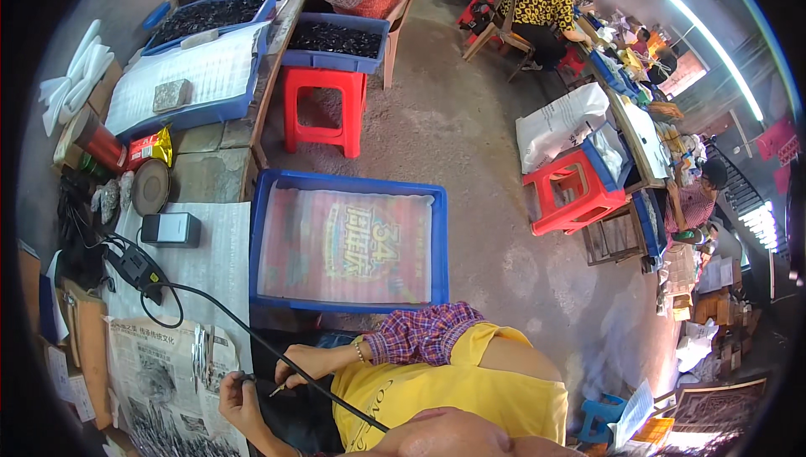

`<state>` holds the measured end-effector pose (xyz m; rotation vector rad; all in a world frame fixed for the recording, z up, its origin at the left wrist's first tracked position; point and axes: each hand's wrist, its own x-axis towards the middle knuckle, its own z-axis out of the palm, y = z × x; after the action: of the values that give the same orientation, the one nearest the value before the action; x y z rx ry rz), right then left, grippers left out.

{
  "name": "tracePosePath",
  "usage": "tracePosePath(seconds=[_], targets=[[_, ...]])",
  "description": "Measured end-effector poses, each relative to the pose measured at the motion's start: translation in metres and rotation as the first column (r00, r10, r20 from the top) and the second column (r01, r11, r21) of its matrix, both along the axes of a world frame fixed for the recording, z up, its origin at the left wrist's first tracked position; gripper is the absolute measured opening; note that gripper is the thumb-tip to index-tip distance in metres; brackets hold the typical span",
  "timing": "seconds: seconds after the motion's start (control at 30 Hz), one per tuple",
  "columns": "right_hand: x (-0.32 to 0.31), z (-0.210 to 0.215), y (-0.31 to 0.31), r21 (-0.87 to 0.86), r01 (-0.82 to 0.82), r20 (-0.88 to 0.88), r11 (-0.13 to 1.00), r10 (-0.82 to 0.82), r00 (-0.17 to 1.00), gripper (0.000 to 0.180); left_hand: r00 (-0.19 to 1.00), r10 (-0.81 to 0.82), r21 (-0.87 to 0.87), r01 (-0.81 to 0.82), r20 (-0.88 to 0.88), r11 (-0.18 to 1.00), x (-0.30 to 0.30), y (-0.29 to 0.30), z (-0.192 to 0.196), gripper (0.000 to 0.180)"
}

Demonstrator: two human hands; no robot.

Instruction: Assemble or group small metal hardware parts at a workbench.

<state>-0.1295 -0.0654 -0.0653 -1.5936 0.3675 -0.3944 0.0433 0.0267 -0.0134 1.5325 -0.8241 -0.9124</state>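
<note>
The left hand point(238, 396) pinches a small dark part over the newspaper point(159, 381); the right hand point(295, 365) grips what seems a soldering iron point(278, 389). Its black cable point(252, 333) crosses the lap and may snag, pulling the tip aside.

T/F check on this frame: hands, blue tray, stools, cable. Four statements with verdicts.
1. The right hand pinches a thin tool. True.
2. The blue tray in front holds black parts. False: a printed sheet under white translucent liner fills it.
3. A black cable runs from the adapter toward the hands. True.
4. The nearest stool is green. False: red, bearing a blue bin.
5. The left hand rests on the tray. False: over newspaper.
</note>
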Motion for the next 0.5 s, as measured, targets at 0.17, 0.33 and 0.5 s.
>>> tracePosePath(seconds=[0.17,0.33,0.5], targets=[[0.0027,-0.0033,0.0005,-0.042,0.019,0.019,0.999,-0.018,1.0,0.025,0.999,-0.014,0.028,0.015,-0.029,0.999,0.0006,-0.0011,0.0031,0.021],[0.0038,0.0024,-0.0004,-0.016,0.007,0.008,1.0,-0.007,1.0,0.024,0.999,0.031,-0.007,-0.031,0.014,1.0,-0.0051,-0.0032,0.0088,0.018],[0.0043,-0.0051,0.0023,-0.032,0.0,0.0,0.999,0.0,1.0,0.024,1.0,0.015,-0.003,-0.015,0.024,1.0,-0.0037,-0.001,0.0056,0.018]])
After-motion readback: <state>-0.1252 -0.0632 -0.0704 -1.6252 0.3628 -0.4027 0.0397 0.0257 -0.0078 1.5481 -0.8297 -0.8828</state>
